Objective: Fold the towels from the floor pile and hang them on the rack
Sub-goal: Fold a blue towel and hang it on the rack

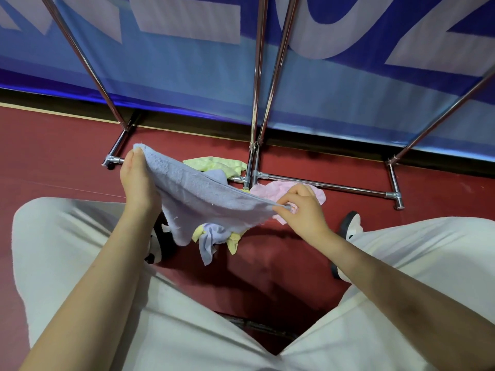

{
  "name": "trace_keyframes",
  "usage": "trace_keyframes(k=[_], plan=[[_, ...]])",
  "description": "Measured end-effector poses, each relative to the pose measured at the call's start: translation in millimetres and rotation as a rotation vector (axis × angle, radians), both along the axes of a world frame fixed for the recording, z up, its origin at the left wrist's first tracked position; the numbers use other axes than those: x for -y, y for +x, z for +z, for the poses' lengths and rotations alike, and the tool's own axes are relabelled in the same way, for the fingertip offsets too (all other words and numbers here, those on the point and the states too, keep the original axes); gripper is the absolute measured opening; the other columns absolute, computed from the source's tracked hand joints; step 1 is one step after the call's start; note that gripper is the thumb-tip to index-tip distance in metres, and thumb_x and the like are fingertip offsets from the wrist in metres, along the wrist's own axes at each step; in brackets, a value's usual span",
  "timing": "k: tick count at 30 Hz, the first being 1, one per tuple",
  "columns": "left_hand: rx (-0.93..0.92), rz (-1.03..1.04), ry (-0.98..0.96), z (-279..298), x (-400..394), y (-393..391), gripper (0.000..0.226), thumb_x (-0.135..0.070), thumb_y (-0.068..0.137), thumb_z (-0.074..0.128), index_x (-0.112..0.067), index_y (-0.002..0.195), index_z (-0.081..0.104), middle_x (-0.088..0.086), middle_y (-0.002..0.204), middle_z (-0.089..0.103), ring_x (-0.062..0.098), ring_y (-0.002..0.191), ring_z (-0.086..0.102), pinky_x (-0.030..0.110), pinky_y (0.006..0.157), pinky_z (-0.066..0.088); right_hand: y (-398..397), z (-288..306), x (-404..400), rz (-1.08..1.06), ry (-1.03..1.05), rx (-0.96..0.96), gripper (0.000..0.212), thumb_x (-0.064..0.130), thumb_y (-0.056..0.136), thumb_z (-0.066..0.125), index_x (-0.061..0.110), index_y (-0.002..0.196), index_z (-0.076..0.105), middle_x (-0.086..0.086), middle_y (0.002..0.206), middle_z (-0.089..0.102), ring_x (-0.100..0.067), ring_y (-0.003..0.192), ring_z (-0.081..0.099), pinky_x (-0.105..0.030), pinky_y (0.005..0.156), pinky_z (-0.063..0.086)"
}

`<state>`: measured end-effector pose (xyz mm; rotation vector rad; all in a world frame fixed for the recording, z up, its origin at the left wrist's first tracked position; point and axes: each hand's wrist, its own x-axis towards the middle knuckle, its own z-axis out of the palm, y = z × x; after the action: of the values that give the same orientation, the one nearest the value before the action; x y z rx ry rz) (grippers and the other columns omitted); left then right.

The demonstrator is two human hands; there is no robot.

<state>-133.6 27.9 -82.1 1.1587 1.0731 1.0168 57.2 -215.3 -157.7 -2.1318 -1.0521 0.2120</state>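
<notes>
A light blue towel (203, 199) is stretched between my hands above the floor. My left hand (138, 180) pinches its far left corner, thumb on top. My right hand (300, 207) pinches the near right corner. The towel's lower edge sags over the floor pile. In the pile lie a pink towel (270, 190), a pale green towel (217, 164), another blue towel (210, 242) and bits of yellow cloth (233, 243). The chrome rack (257, 108) stands just behind the pile, its bars rising out of view.
The rack's base bars (326, 184) and feet rest on the red floor (53, 156). A blue banner wall (187, 76) stands close behind. My knees in white trousers flank the pile, with my sandalled feet (348, 226) beside it.
</notes>
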Motion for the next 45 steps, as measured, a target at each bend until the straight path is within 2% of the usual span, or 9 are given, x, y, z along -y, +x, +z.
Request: trace_keyframes(k=[4,9,14,17,20,24,31,38,45], plan=[[-0.026,0.046,-0.061,3,-3,2,0.035,-0.029,0.095,0.045,-0.026,0.061,0.036,-0.012,0.065,0.036,0.006,0.062,0.035,0.027,0.061,0.032,1,-2,-1,-0.002,-0.055,-0.13,0.012,0.02,0.077,0.072,0.02,0.07,0.063,0.012,0.086,0.055,-0.007,0.089,0.046,-0.019,0.077,0.036],[-0.171,-0.077,0.164,3,11,7,0.035,-0.019,0.1,0.038,-0.023,0.065,0.032,-0.015,0.06,0.032,-0.003,0.055,0.031,0.015,0.054,0.029,10,-1,6,0.087,-0.343,-0.154,0.014,0.015,0.087,0.063,0.021,0.08,0.052,0.012,0.067,0.051,-0.003,0.06,0.044,-0.028,0.062,0.037],[-0.218,0.007,0.141,-5,9,10,0.035,-0.025,0.102,0.037,-0.025,0.067,0.033,-0.012,0.067,0.032,-0.005,0.053,0.033,0.012,0.057,0.03,28,31,-2,-0.197,0.06,-0.354,0.007,0.004,0.09,0.059,0.011,0.09,0.057,0.001,0.081,0.054,0.005,0.064,0.05,-0.012,0.06,0.039],[-0.219,0.04,-0.033,-20,4,16,0.032,-0.028,0.101,0.039,-0.026,0.07,0.048,-0.016,0.072,0.043,-0.002,0.069,0.042,0.023,0.081,0.035,40,39,-5,-0.244,0.161,-0.433,0.004,0.007,0.091,0.057,0.01,0.091,0.059,0.0,0.091,0.058,-0.008,0.081,0.052,-0.011,0.071,0.04],[-0.195,0.017,-0.123,-26,6,25,0.029,-0.026,0.1,0.039,-0.009,0.092,0.061,-0.011,0.075,0.047,0.01,0.085,0.042,0.029,0.081,0.035,40,37,-7,-0.292,0.175,-0.518,0.006,0.011,0.093,0.053,0.014,0.088,0.056,0.002,0.089,0.056,-0.012,0.082,0.051,-0.021,0.075,0.041],[-0.216,0.034,-0.169,-25,12,32,0.036,-0.023,0.099,0.038,0.0,0.116,0.059,0.013,0.112,0.063,0.012,0.101,0.051,0.037,0.093,0.044,42,48,-14,-0.356,0.293,-0.461,0.003,0.011,0.092,0.054,0.012,0.09,0.055,0.009,0.081,0.055,0.0,0.074,0.05,-0.004,0.064,0.037],[-0.301,-0.029,-0.044,-25,10,39,0.026,-0.025,0.1,0.036,-0.012,0.083,0.051,-0.001,0.08,0.048,0.016,0.085,0.043,0.031,0.072,0.036,51,55,-14,-0.422,0.433,-0.474,0.022,0.014,0.089,0.061,0.003,0.071,0.054,0.001,0.067,0.043,-0.004,0.062,0.036,-0.018,0.056,0.031],[-0.511,-0.135,0.082,-24,16,42,0.033,-0.031,0.102,0.037,-0.004,0.097,0.055,0.008,0.093,0.052,0.019,0.089,0.045,0.03,0.074,0.033,54,57,-11,-0.512,0.524,-0.575,0.038,0.013,0.09,0.059,0.02,0.061,0.035,0.007,0.061,0.031,-0.003,0.054,0.026,-0.018,0.05,0.026],[-0.358,-0.172,0.017,-28,20,47,0.028,-0.033,0.101,0.04,-0.011,0.087,0.05,0.0,0.075,0.035,0.01,0.068,0.032,0.027,0.059,0.027,57,53,-9,-0.539,0.51,-0.504,0.031,0.011,0.09,0.057,0.014,0.066,0.037,0.005,0.063,0.031,-0.003,0.055,0.026,-0.019,0.052,0.027]])
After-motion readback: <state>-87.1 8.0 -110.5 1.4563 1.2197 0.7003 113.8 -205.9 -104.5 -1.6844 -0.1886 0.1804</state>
